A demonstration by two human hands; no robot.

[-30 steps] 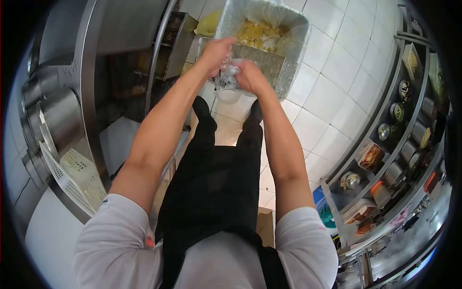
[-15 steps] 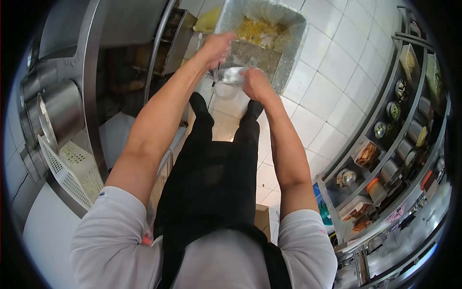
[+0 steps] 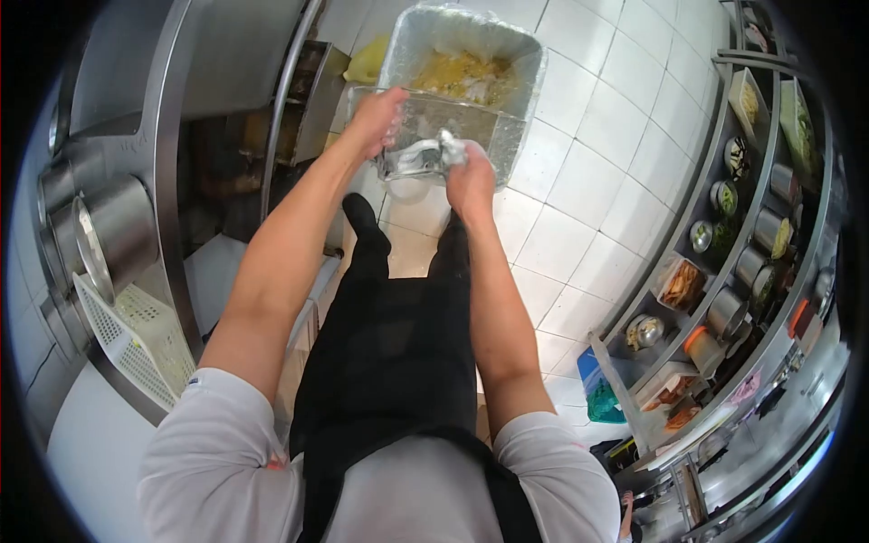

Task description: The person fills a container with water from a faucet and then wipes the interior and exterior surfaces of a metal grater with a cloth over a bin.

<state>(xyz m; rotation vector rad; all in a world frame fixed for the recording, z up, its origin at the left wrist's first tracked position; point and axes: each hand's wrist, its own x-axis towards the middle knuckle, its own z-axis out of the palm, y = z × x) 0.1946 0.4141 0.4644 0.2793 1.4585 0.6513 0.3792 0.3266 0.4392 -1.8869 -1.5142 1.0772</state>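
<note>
In the head view, my left hand (image 3: 378, 119) is closed on the edge of a clear rectangular plastic container (image 3: 444, 122), tilted over the near side of a grey bin (image 3: 529, 95). My right hand (image 3: 471, 181) is closed at the container's near right, fingers around a shiny, pale, crumpled thing (image 3: 448, 145); blur hides whether it is cloth, film or foil. More of the same glossy material spreads left inside the container. Yellow scraps (image 3: 466, 77) and liquid lie in the bin, whose rim is covered with clear plastic film.
White floor tiles (image 3: 588, 172) surround the bin. A yellow bag (image 3: 367, 59) lies beside it. To the left are a steel counter, metal pots (image 3: 122, 231) and a white perforated basket (image 3: 145, 339). On the right stands a counter with food tubs (image 3: 681, 282). A round white thing (image 3: 407, 188) lies below my hands.
The bin and my hands sit slightly further left in view. The clear container shows more plainly, and my right hand has shifted a little lower with the shiny crumpled thing.
</note>
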